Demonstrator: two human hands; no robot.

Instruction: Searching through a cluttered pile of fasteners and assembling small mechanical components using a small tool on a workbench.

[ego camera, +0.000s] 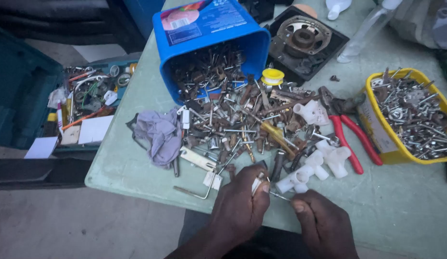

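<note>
Pinching a thin metal screw (280, 195) between left hand (240, 206) and right hand (324, 225), fingers closed on it, at the table's (406, 211) near edge, beside spilled rusty hardware (238, 120).

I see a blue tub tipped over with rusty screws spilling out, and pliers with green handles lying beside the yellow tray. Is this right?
Not quite: the head view shows the pliers have red handles, not green. The rest holds: the blue tub is tipped over with rusty screws spilling out, and the pliers lie beside the yellow tray.
</note>
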